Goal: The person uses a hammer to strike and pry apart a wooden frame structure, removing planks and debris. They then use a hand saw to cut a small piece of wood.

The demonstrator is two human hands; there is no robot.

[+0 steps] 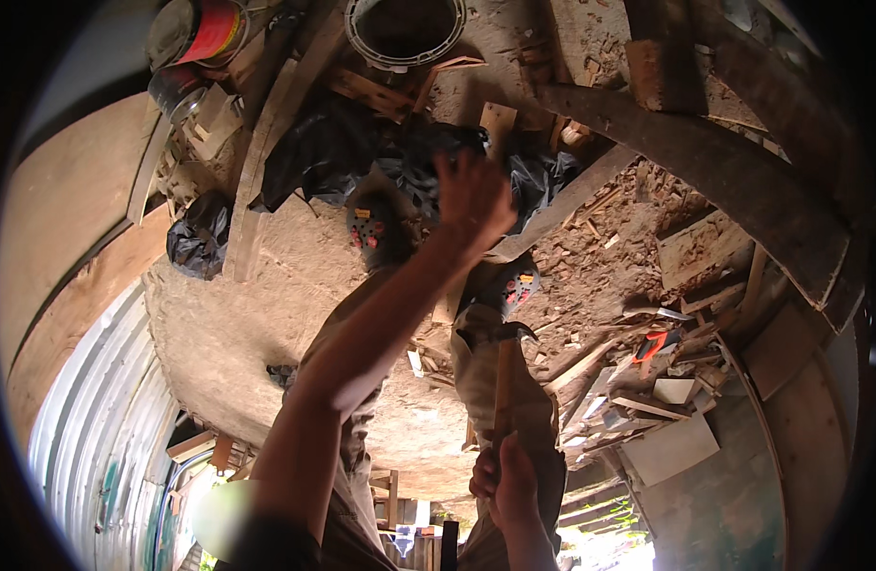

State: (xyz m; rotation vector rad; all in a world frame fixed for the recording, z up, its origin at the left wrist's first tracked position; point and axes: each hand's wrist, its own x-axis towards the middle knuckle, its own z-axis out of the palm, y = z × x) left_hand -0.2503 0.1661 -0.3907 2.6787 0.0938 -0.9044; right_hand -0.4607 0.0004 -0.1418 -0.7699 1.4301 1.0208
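Observation:
My right hand [507, 485] is closed around the wooden handle of a claw hammer [504, 381]. The hammer points away from me over my right trouser leg, its dark head near my right shoe [517, 285]. My left hand [474, 202] reaches out ahead, fingers spread, above crumpled black plastic sheeting [328, 157]. Whether its fingertips touch the plastic, I cannot tell. Just beyond that hand a short wood piece [497, 126] stands out of the plastic. My left shoe [369, 228] is by the plastic's near edge.
A round bucket [405, 62] stands at the far side, with a red-banded can [209, 33] to its left. Long boards [714, 152] cross the far right. Wood scraps [657, 404] and an orange-and-black handled tool [655, 345] lie at right. Corrugated metal [105, 409] lines the left.

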